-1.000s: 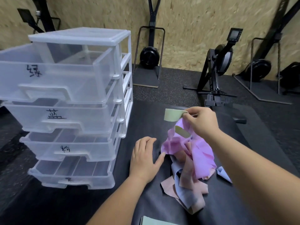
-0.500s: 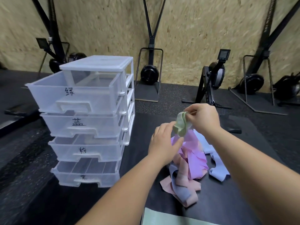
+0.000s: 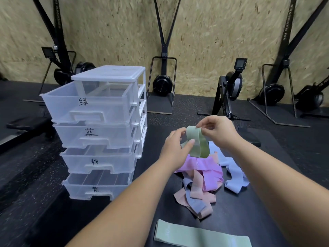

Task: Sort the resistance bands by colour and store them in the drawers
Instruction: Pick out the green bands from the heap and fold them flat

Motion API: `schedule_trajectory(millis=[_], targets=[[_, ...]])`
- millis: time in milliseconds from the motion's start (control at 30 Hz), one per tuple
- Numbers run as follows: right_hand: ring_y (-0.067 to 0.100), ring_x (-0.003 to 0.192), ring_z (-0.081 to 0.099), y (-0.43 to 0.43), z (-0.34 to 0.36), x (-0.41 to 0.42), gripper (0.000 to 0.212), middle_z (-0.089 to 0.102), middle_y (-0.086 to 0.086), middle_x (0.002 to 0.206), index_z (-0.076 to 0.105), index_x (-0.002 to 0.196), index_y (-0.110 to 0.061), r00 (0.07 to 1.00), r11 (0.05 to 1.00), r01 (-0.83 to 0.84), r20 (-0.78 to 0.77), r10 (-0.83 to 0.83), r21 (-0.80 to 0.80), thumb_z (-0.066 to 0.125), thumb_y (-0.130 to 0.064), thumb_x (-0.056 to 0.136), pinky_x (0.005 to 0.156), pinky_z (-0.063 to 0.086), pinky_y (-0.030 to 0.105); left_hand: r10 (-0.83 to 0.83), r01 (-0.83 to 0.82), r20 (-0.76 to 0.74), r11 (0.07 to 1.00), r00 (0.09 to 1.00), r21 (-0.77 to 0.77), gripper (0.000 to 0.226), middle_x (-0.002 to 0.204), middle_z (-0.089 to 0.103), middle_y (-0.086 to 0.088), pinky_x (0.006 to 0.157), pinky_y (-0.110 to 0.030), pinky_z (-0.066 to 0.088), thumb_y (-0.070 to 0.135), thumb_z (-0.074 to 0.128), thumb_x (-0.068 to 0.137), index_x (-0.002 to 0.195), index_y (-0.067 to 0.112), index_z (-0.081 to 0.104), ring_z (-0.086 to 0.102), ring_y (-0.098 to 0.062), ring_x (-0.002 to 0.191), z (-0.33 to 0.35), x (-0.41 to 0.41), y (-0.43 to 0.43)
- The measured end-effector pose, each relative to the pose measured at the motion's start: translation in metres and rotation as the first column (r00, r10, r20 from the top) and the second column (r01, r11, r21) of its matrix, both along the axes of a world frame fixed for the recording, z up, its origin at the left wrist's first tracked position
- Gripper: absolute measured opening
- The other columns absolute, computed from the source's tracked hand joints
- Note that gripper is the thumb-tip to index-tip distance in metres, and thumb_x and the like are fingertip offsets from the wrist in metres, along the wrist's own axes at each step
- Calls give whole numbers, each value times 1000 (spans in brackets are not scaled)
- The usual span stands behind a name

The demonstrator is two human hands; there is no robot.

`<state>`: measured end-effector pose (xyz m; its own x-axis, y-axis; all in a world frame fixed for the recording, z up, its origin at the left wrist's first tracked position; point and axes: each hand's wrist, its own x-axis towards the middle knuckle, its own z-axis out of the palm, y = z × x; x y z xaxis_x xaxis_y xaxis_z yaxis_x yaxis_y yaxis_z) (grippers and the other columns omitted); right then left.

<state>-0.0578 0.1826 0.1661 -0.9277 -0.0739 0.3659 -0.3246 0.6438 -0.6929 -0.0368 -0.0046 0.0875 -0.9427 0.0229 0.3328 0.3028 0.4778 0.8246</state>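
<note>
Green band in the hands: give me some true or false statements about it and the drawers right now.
1. The left hand and the right hand both hold the green band. True.
2. The top drawer is pushed fully shut. False: it stands pulled out.
3. A second green band lies flat on the mat, nearest the camera. True.
4. The held green band is already inside a drawer. False: it is held up above the pile of bands, beside the drawers.
</note>
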Motion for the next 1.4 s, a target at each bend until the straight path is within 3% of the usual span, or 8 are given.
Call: schedule_trajectory(millis=[100, 267, 467, 633, 767, 1000, 1133, 1400], targets=[[0, 54, 58, 4, 4, 10, 27, 64, -12, 64, 79, 82, -26, 995, 995, -86, 49, 83, 54, 73, 1, 84, 62, 47, 17, 10, -10, -13, 1000, 1000, -20, 52, 132, 54, 15, 104, -40, 50, 38, 67, 99, 148, 39, 47, 54, -12, 120, 8, 2, 0], [18, 71, 70, 11, 1, 25, 20, 75, 12, 84, 80, 88, -20, 962, 977, -204, 172, 211, -60, 78, 0, 89, 78, 65, 48, -48, 38, -63, 988, 997, -151, 40, 133, 61, 14, 104, -36, 46, 30, 69, 98, 136, 36, 60, 56, -14, 123, 18, 9, -1], [16, 80, 72, 14, -9, 50, 21, 79, 13, 101, 78, 109, -16, 958, 968, -100, 240, 156, -228, 65, -5, 98, 74, 64, 31, 33, -32, 6, 989, 999, -146, 7, 86, 71, 15, 77, -32, 53, 33, 77, 92, 93, 30, 72, 63, -4, 80, 24, 22, 1], [11, 83, 70, 23, -29, 65, 35, 76, -6, 96, 70, 110, -28, 926, 984, -116, 372, 58, 136, 84, -48, 85, 79, 56, 31, 84, -86, 65, 995, 994, 41, 9, 88, 74, 14, 77, -31, 58, 34, 80, 91, 92, 30, 72, 67, -6, 78, 22, 34, 0], [21, 77, 77, 22, -38, 75, 26, 79, -6, 80, 72, 94, -31, 952, 989, -17, 304, -30, 150, 87, -19, 76, 79, 64, 42, 88, -96, 83, 991, 993, 92, 11, 90, 73, 14, 77, -29, 57, 33, 81, 90, 93, 30, 71, 68, -7, 81, 19, 47, 1], [7, 73, 67, 24, -18, 88, 41, 73, -10, 85, 73, 111, -32, 995, 969, 19, 95, -44, 244, 70, -6, 80, 68, 51, 20, 93, -81, 187, 994, 978, -71, 47, 120, 61, 7, 97, -41, 56, 44, 81, 87, 126, 28, 60, 62, -15, 107, 3, 65, -1], [8, 71, 60, 19, -8, 95, 45, 66, -9, 82, 71, 118, -31, 995, 950, -68, 90, 42, 305, 71, -5, 80, 67, 45, 18, -100, 115, 130, 987, 986, -114, 61, 144, 56, 11, 88, -17, 51, 38, 78, 93, 148, 29, 52, 62, -2, 105, 10, 77, 7], [15, 90, 72, 17, -5, 107, 39, 72, -11, 95, 72, 117, -25, 997, 959, -82, 37, 75, 271, 72, -2, 86, 87, 56, 26, -74, 86, 142, 993, 987, -85, 15, 87, 72, 13, 80, -30, 52, 26, 75, 93, 108, 23, 72, 68, -9, 83, 4, 78, 22]])
